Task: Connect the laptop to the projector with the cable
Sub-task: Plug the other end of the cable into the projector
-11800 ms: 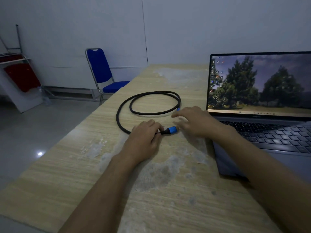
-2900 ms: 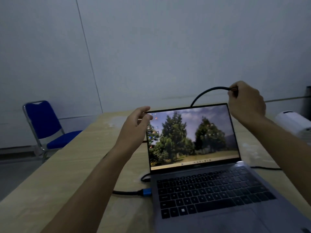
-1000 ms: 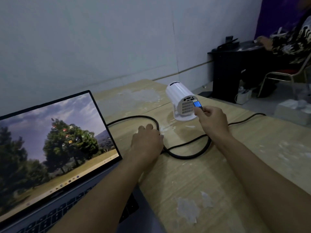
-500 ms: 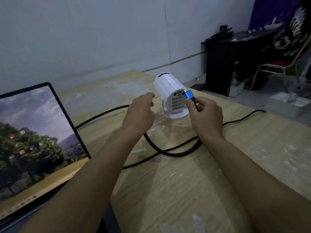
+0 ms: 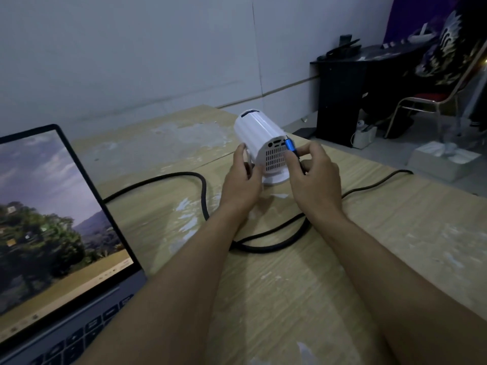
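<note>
A small white cylindrical projector [image 5: 259, 130] stands on its base on the wooden table [image 5: 369, 233], its vented back face turned to me. My left hand [image 5: 242, 180] grips its left side. My right hand [image 5: 313, 177] pinches the blue plug [image 5: 290, 145] of the black cable [image 5: 203, 196], with the plug tip touching the row of ports at the top of the back face. The cable loops across the table under my arms and runs left behind the open laptop [image 5: 52, 227], whose screen shows a landscape.
A second thin black cable [image 5: 379, 180] trails right across the table. Beyond the table's far right edge stand a black desk [image 5: 342, 101], a red-seated chair [image 5: 432, 101] with a person on it, and a white box [image 5: 442, 159] on the floor.
My left hand has moved from above the table onto the projector's side. My right hand has brought the blue plug against the ports on the projector's back.
</note>
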